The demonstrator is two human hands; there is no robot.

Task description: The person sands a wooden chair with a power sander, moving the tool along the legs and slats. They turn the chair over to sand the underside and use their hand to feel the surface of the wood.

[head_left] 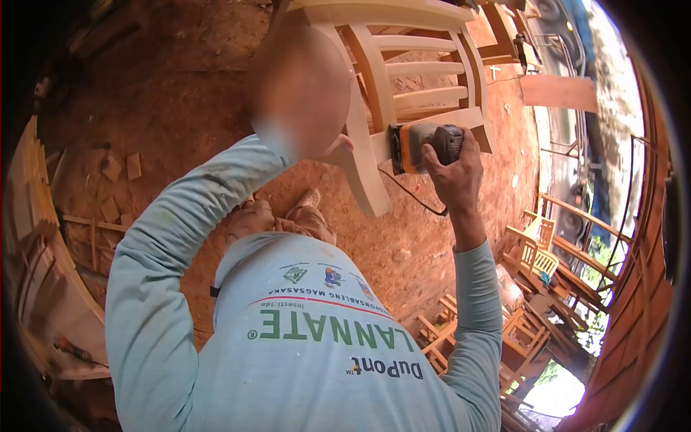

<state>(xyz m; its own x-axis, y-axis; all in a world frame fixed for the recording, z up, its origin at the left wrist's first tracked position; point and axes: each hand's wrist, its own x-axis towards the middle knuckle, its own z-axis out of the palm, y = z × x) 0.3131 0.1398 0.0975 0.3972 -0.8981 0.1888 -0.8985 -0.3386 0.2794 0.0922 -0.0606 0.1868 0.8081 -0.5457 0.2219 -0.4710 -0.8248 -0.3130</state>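
Note:
My right hand (pixel 457 169) is wrapped over the dark knob of an orange and black power sander (pixel 414 147). The sander's flat pad is against a pale wooden chair frame (pixel 374 65), near the lower end of its slats. A dark cord hangs from the sander. Only a small part of my left hand (pixel 341 145) shows, beside a curved wooden part of the chair; a blurred round patch hides the rest, so its fingers and grip cannot be made out.
Reddish bare ground (pixel 403 245) lies under the chair. Wooden chairs (pixel 522 335) are piled at the lower right. Boards (pixel 54 288) and wood offcuts (pixel 134 166) lie at the left. A reddish board (pixel 559 93) and vehicles show at the upper right.

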